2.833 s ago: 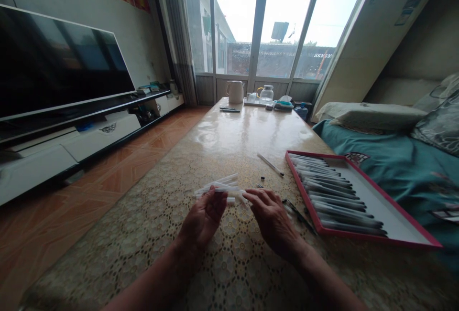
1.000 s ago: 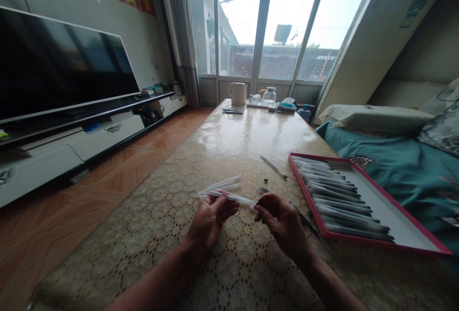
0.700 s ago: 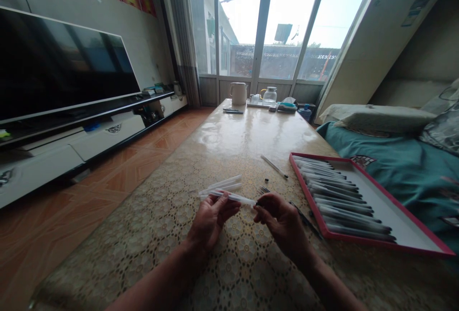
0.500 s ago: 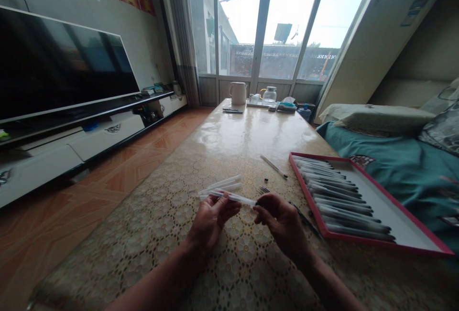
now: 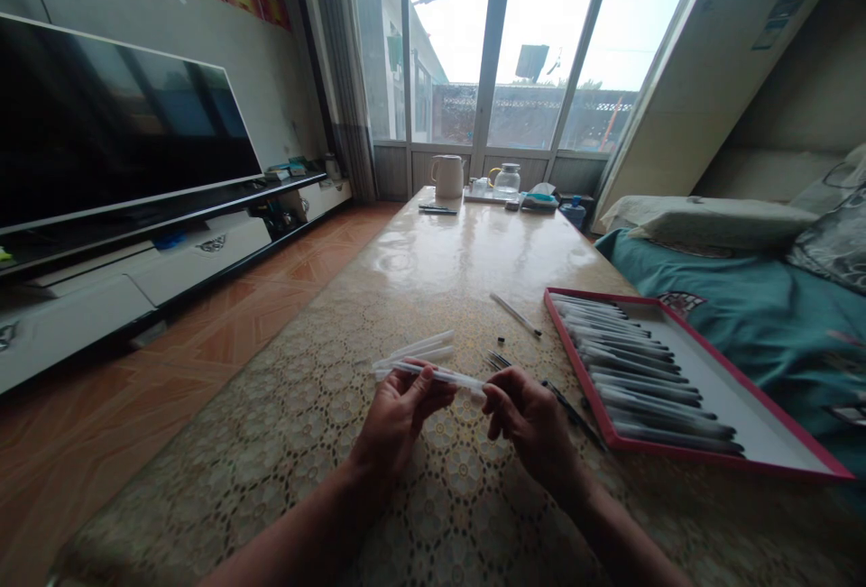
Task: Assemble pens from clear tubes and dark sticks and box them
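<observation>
A translucent white pen barrel (image 5: 465, 380) lies level between my two hands, just above the table. My left hand (image 5: 392, 416) is closed around its left part, thumb on top. At its right end, the fingers of my right hand (image 5: 531, 420) are pinched together and hide the tip. Behind my left hand, several loose clear pen barrels (image 5: 423, 345) rest on the table. Thin dark-tipped pieces, perhaps refills (image 5: 499, 358), stick out beyond my right hand. A small black cap (image 5: 501, 340) sits past them, and a clear pen (image 5: 516, 315) with a dark end lies farther off.
A pink-rimmed box (image 5: 764, 425) on the right holds a row of many pens. Dark slim pieces (image 5: 575, 416) lie between it and my right hand. At the table's far end stand a beige jug (image 5: 448, 178) and a glass pitcher (image 5: 507, 179). A teal-covered seat (image 5: 744, 298) borders the right.
My right fingers have shifted slightly at the barrel's right end, and the dark piece seen there before is now hidden. My left hand keeps its hold almost unmoved.
</observation>
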The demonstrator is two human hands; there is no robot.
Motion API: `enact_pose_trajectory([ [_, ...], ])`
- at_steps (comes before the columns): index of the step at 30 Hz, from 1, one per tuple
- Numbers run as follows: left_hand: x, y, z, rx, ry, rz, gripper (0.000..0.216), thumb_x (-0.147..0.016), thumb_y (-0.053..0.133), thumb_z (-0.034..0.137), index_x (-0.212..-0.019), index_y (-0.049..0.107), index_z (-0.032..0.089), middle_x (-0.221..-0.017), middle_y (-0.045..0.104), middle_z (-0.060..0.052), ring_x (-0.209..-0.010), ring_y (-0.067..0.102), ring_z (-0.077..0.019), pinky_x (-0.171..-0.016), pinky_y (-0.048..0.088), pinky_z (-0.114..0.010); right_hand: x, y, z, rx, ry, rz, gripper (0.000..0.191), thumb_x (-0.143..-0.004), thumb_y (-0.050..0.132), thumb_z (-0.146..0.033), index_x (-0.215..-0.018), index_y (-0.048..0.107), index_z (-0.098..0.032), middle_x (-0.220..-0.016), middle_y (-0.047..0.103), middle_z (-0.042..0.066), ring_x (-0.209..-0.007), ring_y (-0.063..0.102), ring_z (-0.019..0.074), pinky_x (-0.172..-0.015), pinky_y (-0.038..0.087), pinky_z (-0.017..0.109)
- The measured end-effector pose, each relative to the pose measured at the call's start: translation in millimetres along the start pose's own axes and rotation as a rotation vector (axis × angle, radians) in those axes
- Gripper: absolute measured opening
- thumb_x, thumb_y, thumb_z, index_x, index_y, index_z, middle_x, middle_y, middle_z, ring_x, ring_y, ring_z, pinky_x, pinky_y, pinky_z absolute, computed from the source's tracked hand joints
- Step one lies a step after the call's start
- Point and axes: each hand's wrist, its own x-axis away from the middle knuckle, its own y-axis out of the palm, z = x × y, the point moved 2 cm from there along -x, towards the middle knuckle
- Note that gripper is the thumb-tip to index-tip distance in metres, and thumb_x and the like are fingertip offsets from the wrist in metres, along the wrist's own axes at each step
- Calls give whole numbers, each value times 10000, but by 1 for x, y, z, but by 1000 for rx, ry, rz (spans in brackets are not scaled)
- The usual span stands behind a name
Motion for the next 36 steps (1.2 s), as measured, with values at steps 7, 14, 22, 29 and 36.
enact_pose_trajectory([
  [7,0,1,0,-6,14,8,292,-604,824,259,-768,616,137,-696,710,-29,-612,682,-158,-640,563,-271,1,2,7,121,-18,-31,387,-936,369,-496,-705,471,-202,-526,512,-50,-369,521,85,-382,371,176],
  [14,-3,-1,3,1,4,51,262,-622,813,242,-752,610,139,-673,709,-30,-610,683,-163,-648,564,-275,1,-2,-2,301,-103,-72,193,-941,399,-378,-959,500,-214,-685,621,-17,-480,570,107,-493,415,202],
  [22,-3,-2,2,-12,-6,28,283,-610,822,260,-751,610,136,-688,702,-21,-600,678,-150,-636,563,-262,2,-4,-10,520,-193,-96,260,-953,340,-326,-776,498,-218,-645,576,-11,-518,518,115,-511,356,205],
  [29,-1,0,3,-66,29,-25,286,-608,822,274,-759,623,135,-639,694,-31,-582,676,-165,-600,553,-262,7,2,-3,93,47,-190,406,-932,338,-506,-665,444,-220,-474,545,-43,-357,475,93,-385,333,187],
  [36,-2,0,3,-74,64,-18,262,-630,807,276,-753,621,139,-660,700,-28,-579,678,-157,-599,555,-253,2,3,-3,-268,202,-237,479,-852,403,-633,-660,458,-198,-485,553,-36,-334,437,76,-333,318,183],
])
